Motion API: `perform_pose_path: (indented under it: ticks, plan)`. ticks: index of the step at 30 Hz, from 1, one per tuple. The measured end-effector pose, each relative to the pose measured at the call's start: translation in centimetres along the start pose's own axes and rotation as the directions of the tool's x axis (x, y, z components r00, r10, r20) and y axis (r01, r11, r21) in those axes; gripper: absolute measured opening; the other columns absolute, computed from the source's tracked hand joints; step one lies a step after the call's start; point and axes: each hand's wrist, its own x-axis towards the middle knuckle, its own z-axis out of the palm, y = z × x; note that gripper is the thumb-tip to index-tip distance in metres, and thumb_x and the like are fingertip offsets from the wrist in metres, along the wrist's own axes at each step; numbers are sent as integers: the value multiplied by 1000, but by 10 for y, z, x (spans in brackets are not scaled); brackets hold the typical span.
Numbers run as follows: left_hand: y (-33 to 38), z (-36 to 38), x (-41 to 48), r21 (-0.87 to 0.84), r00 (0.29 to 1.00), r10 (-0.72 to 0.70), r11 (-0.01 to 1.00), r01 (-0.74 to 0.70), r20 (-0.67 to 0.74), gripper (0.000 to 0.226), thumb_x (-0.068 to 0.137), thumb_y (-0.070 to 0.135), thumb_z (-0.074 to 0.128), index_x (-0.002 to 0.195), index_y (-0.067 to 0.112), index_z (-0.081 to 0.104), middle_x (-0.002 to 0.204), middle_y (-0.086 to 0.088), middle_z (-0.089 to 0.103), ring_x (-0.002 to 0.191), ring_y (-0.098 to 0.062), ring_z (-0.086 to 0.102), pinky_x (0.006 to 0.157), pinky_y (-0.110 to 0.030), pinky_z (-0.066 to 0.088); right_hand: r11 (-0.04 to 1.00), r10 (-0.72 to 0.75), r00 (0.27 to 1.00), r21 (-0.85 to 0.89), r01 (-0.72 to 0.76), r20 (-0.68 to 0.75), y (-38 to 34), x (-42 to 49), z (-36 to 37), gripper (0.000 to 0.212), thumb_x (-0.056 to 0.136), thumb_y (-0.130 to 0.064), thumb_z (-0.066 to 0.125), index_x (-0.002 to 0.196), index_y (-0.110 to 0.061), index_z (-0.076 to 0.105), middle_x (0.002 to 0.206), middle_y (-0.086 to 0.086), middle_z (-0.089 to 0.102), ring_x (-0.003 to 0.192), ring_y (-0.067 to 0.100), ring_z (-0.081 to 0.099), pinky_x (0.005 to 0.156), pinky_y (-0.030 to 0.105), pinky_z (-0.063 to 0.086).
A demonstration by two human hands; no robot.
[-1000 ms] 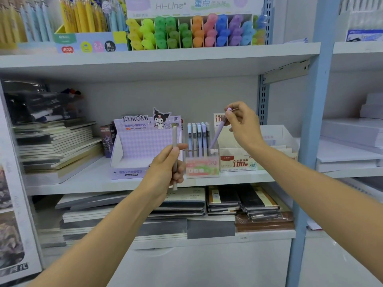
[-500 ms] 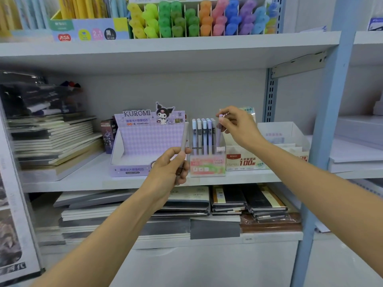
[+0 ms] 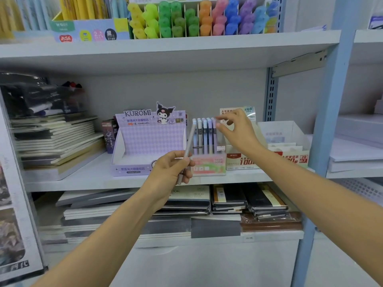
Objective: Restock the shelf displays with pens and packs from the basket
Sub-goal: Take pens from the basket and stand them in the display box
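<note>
Head view. Shop shelving; the middle shelf [image 3: 83, 179] carries the work. A small pen box [image 3: 208, 165] stands at its front edge, between a purple display box [image 3: 149, 141] and a white refill box [image 3: 242, 160]. A row of pens [image 3: 204, 135] stands upright in it.

Right hand [image 3: 240, 133]: fingers loosely curved, thumb and forefinger tips at the cap of the rightmost pen [image 3: 214, 137]. Blurred, so a pinch cannot be confirmed.

Left hand [image 3: 170, 172]: grips a grey pen [image 3: 189, 146] low on the barrel, tilted, tip up, just left of the row.

Basket not in view.

Step, judged: seating pens. Advice: let go only once the pen stands plumb; bring the grey pen in vertically beside the row, to avoid knocking its neighbours.
</note>
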Motion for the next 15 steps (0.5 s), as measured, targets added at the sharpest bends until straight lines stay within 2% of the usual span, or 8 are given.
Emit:
perform_pose_path:
  ticks: [2,3,6,8,10,13,15]
  plan:
    - [0,0,-1,27,1000,6,1000,-6,3,16,98,8,54,108,8,66,77,-6,63,60,-12,54,57,-22,48,987,-40,999,157,44,-27,-7,-5,-5,34,95,-30,58,128,-21,59,121,-2,54,96,10,57,86,25,48]
    - [0,0,-1,45,1000,9,999,-9,9,16,97,8,55,107,9,68,72,-5,62,59,-11,54,57,-20,48,963,-62,998,264,59,5,-13,-8,-8,35,95,-30,59,129,-22,58,120,-4,57,94,9,60,82,24,51]
    - [4,2,-3,83,1000,20,996,-20,12,16,95,7,58,105,7,70,63,-2,62,55,-9,55,54,-16,47,854,-168,956,521,18,241,-25,-16,-13,29,93,-22,61,122,-22,63,108,-2,69,88,14,69,71,23,57]
    - [7,2,-4,92,1000,25,995,-23,-18,16,92,5,63,106,4,69,63,-1,65,55,-9,58,54,-17,49,840,-212,919,543,-3,332,-28,-20,-15,19,90,-14,65,108,-19,71,94,2,73,83,18,70,72,23,58]
    - [11,1,-5,72,998,20,997,-15,-61,22,86,5,70,108,6,69,70,-4,69,58,-11,61,56,-19,50,833,-183,923,552,-38,339,-27,-24,-19,15,88,-11,67,100,-17,74,87,4,74,78,17,70,71,21,56]
    - [19,-2,-6,-103,994,15,994,-27,-113,36,71,8,79,105,10,69,82,-11,74,62,-14,66,59,-20,54,814,-121,944,575,-83,308,-22,-28,-26,12,85,-10,70,96,-11,74,79,2,73,70,12,68,66,17,54]
    - [23,-3,-5,-217,989,32,974,-64,-146,37,63,12,78,99,9,71,86,-10,75,65,-13,67,61,-19,55,819,-101,937,562,-112,333,-21,-34,-28,10,84,-11,70,93,-7,72,73,1,72,65,10,66,60,16,53]
